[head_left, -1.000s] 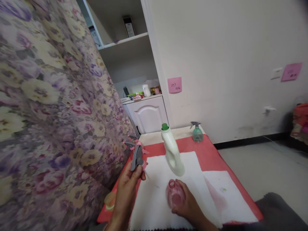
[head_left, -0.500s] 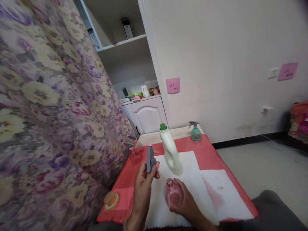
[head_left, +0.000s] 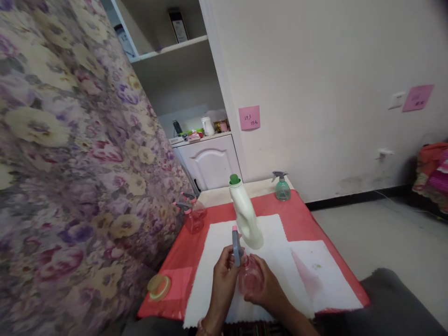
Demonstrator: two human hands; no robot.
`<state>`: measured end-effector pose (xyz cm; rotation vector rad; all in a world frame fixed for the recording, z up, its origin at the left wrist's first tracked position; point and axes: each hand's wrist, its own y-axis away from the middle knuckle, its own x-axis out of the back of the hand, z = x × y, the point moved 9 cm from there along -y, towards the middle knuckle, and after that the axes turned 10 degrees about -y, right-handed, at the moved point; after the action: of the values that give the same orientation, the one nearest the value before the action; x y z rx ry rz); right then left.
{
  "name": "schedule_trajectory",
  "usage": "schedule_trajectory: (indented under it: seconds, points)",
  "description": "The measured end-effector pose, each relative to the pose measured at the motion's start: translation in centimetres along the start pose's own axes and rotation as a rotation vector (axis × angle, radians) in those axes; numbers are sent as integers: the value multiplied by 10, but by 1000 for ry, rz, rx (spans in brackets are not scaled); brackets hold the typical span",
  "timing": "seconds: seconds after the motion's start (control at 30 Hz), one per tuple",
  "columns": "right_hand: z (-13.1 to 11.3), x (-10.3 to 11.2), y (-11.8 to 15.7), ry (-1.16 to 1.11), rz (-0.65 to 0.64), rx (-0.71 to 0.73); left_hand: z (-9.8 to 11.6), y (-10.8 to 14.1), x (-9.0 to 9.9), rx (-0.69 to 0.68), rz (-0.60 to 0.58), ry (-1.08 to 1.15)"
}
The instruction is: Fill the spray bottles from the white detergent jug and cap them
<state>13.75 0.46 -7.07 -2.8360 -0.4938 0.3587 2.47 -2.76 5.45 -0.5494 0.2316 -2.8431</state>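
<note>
In my left hand (head_left: 225, 274) is a grey-and-pink spray head (head_left: 236, 247), gripped between thumb and fingers. It sits at the neck of a clear pink spray bottle (head_left: 250, 278); whether it is threaded on I cannot tell. My right hand (head_left: 268, 285) wraps round the bottle's right side. Just behind them stands a large white jug (head_left: 247, 217) with a green opening at its top. Under my hands lies a white cloth (head_left: 206, 275) with a scalloped edge.
Two pink spray bottles (head_left: 193, 220) stand at the table's left edge. A green spray bottle (head_left: 283, 189) is at the far right corner. A roll of tape (head_left: 159, 286) lies front left on the red tablecloth (head_left: 175, 261). A stained white sheet (head_left: 325, 275) lies at right.
My left hand has brought the spray head right and down onto the pink bottle's neck; its tube, visible outside before, no longer shows. My right hand still holds the bottle. The view has shifted slightly.
</note>
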Motion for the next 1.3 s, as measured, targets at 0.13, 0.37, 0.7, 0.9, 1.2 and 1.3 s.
schedule_trajectory:
  seconds: [0.13, 0.37, 0.7, 0.9, 1.2, 1.3]
  points:
    - [0, -2, 0, -71, -20, 4, -5, 3, -4, 14, -9, -10]
    - [4, -5, 0, -122, -7, 4, 4, 5, -3, -26, 6, -96]
    - [9, -2, 0, -110, 3, 61, 3, 1, -4, -94, -79, -284]
    - [3, -3, 1, -111, -15, 68, -1, 0, -3, -112, -84, -345]
    - [6, -8, 0, -157, -44, 66, -3, 2, -3, -101, -65, -351]
    - [-8, -3, 1, -135, -52, 79, -2, 3, -4, -112, -77, -367]
